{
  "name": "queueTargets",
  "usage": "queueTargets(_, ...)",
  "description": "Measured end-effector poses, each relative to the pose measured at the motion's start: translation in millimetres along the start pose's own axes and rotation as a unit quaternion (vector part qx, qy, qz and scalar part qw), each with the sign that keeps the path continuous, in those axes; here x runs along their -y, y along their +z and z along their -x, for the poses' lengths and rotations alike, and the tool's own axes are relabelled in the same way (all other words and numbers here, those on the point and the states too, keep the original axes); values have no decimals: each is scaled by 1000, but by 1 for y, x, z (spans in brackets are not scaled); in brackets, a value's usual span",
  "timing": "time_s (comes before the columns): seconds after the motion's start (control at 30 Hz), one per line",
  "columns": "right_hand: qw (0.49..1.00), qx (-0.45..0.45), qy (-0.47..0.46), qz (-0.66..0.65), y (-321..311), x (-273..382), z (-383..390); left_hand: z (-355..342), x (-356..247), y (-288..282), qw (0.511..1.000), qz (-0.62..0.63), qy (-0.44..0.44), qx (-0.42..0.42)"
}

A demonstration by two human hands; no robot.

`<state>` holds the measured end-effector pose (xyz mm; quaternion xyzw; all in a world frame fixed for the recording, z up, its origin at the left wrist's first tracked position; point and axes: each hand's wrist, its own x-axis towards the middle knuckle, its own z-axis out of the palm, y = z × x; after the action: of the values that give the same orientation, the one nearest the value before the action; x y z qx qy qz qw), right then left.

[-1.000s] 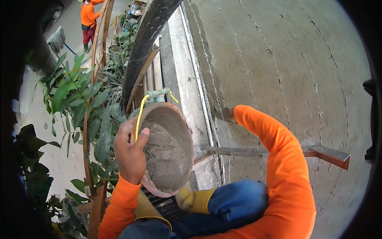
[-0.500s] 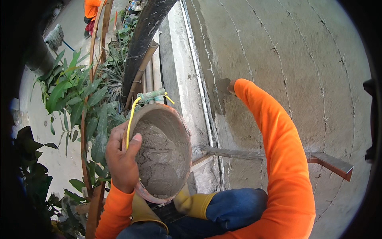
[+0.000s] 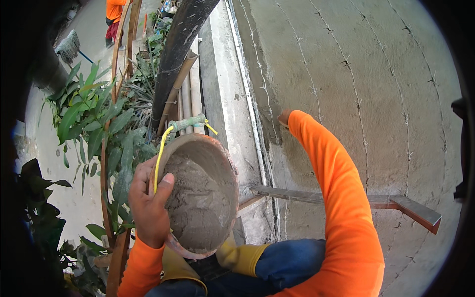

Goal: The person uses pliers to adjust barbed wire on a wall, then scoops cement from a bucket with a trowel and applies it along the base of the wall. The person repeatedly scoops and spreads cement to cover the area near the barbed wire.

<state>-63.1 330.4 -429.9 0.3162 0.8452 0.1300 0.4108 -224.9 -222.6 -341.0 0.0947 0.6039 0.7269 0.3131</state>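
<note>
My left hand (image 3: 150, 202) is closed on the left rim of a bucket (image 3: 219, 157), thumb over the inner edge. The bucket tilts toward me and holds wet grey mortar (image 3: 195, 200). A yellow cord (image 3: 162, 153) and a greenish handle grip (image 3: 187, 123) cross its far side. My right arm reaches out to the grey plastered wall (image 3: 316, 44) on the right. Only a small part of my right hand (image 3: 284, 117) shows past the orange cuff, close to the wall behind a strand of barbed wire (image 3: 263, 81). Its fingers, and anything in them, are hidden.
Several barbed wire strands run along the wall. An angled metal bracket (image 3: 341, 198) juts out beneath my right forearm. A dark post (image 3: 180, 54) rises ahead beside a concrete ledge (image 3: 230, 84). Leafy plants (image 3: 94, 114) crowd the left; a person in orange (image 3: 115, 15) stands beyond.
My right hand has shifted slightly down and nearer along the wall. The bucket has moved a little toward me, still in my left hand's grip.
</note>
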Motion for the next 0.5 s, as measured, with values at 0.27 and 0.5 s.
queueTargets(0.27, 983, 65, 53, -161, -29, -18, 2, -4, -4, 3, 1000, -1, 0, 7)
queueTargets(0.5, 948, -117, 198, -220, -34, 13, 62, -10, 1, -4, 999, -44, 5, 0)
